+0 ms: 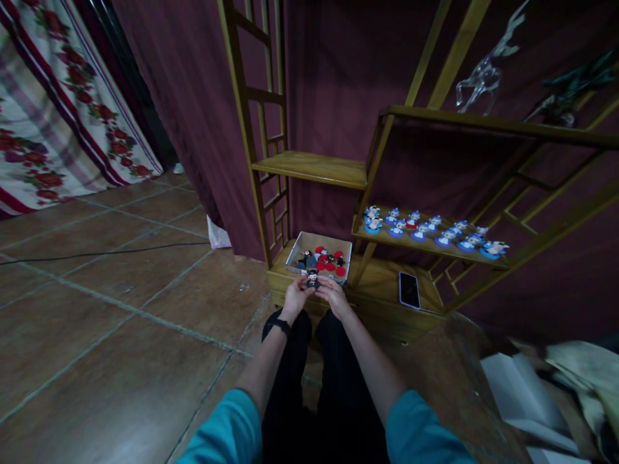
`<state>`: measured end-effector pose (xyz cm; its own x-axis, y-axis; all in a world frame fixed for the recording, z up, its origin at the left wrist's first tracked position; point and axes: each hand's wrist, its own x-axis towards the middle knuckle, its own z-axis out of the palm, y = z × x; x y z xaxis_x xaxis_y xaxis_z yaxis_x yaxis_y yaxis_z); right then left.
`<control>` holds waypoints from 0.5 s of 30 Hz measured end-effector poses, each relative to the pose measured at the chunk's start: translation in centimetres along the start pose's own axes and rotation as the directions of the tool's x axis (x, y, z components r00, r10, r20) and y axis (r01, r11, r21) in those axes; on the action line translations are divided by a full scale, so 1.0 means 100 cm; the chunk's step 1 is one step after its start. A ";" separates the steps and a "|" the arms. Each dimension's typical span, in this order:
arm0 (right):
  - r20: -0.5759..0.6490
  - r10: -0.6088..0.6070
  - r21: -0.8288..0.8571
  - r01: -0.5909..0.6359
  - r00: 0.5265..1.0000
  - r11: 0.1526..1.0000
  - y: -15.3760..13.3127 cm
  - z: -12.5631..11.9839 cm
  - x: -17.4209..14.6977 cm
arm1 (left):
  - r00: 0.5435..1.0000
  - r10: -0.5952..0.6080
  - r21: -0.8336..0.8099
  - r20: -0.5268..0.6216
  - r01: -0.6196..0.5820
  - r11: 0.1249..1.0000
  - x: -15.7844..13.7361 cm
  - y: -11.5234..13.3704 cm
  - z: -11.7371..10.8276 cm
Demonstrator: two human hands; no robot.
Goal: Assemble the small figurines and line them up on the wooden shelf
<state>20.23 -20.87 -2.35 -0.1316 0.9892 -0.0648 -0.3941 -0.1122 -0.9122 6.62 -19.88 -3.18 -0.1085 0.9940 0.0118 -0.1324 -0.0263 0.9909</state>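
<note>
A small dark figurine (pixel 313 279) with a round dark base is held upright between both hands, just in front of the box. My left hand (pixel 296 298) grips its left side, and a dark band circles that wrist. From the right, the fingers of my right hand (pixel 333 293) close on the same figurine. Right behind it, an open cardboard box (pixel 300 243) rests on the bottom shelf, holding several figurines with red and dark bases, lying jumbled. Several blue and white figurines (pixel 420 231) stand in two rows on the shelf to the right.
A phone (pixel 409 290) lies on the bottom board (pixel 382 283) of the wooden rack. Above are a bare wooden shelf (pixel 314 167) and a clear deer-shaped ornament (pixel 483 77). White boxes (pixel 525 393) sit on the floor at right. A black cable (pixel 106 253) crosses the tiles at left.
</note>
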 end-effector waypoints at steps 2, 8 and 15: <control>-0.011 -0.006 0.003 0.006 1.000 1.000 0.000 0.000 0.000 | 0.999 -0.032 0.012 0.023 0.031 0.999 0.000 0.000 -0.001; -0.061 -0.023 -0.009 0.023 0.998 1.000 0.002 0.000 0.002 | 0.994 -0.078 -0.028 0.072 0.081 0.996 -0.003 0.004 -0.002; -0.101 -0.052 -0.022 0.050 0.993 0.998 0.006 -0.001 0.005 | 0.989 -0.077 -0.073 0.127 0.087 0.994 -0.006 0.014 -0.001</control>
<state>20.01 -20.39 -2.92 -0.0181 0.9982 -0.0576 -0.3800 -0.0602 -0.9230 6.40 -20.50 -1.78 0.0276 0.9985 -0.0476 -0.2128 0.0524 0.9757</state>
